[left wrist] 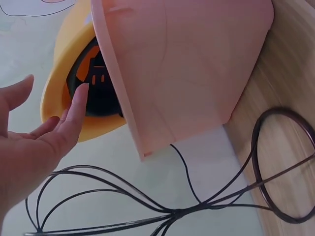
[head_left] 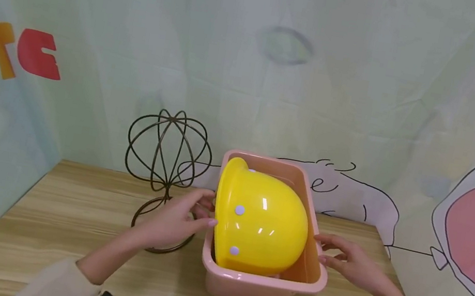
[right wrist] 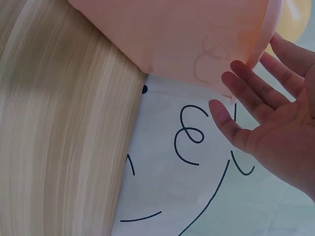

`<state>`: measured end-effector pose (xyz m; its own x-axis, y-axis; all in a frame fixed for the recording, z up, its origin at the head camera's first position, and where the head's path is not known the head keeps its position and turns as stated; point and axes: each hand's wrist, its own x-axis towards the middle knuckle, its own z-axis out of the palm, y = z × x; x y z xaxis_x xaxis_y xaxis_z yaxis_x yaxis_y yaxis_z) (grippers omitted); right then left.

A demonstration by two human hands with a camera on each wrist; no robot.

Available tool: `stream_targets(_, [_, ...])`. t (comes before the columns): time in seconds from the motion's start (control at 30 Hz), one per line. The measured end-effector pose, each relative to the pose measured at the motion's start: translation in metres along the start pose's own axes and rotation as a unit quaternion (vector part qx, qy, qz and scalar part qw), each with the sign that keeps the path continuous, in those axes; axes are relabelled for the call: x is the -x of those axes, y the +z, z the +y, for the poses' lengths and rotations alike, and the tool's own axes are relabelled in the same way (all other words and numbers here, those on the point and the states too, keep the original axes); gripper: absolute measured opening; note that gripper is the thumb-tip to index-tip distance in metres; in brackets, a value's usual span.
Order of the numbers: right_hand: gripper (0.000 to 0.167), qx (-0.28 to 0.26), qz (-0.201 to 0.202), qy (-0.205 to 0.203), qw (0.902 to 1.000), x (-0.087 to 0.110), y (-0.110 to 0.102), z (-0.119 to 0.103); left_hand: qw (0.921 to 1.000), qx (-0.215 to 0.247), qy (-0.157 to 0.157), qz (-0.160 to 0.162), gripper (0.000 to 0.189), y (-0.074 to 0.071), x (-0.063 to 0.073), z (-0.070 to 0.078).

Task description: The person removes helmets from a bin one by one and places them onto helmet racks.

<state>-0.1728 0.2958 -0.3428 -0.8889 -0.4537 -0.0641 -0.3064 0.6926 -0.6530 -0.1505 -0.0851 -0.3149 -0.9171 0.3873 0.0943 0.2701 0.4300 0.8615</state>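
Head view bright w/ glare spots on yellow helmet (head_left: 260, 222), L/R wrist pics dimmer, bit hazy.

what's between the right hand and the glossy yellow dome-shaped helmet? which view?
The right side of the pink rectangular plastic bin: its wall and rim stand between the right hand and the yellow helmet. The head view shows this.

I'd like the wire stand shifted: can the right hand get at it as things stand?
Probably not directly: the pink bin, with the yellow helmet in it, stands between the right hand and the wire stand. The left hand is nearer.
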Motion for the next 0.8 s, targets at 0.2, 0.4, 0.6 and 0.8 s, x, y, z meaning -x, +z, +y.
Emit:
stream_targets(0.2, [0.041,-0.003,0.002,-0.004,1.0,0.0,-0.001,-0.002,0.9976,0.059,-0.035,-0.008,0.045,0.005,-0.01,-0.003])
stream_targets(0.4, [0.042,-0.013,-0.004,-0.014,0.9998,0.0,-0.002,-0.002,0.9925,0.109,-0.054,-0.015,0.036,0.011,-0.017,-0.008])
stream_targets(0.6, [0.042,-0.01,-0.002,-0.006,0.9999,-0.001,0.0,0.002,0.9897,0.129,-0.06,-0.01,0.03,0.016,-0.02,-0.007])
stream_targets(0.8, [0.042,-0.008,-0.003,-0.007,0.9999,-0.001,0.0,0.004,0.9895,0.126,-0.068,-0.019,0.029,0.014,-0.022,-0.004])
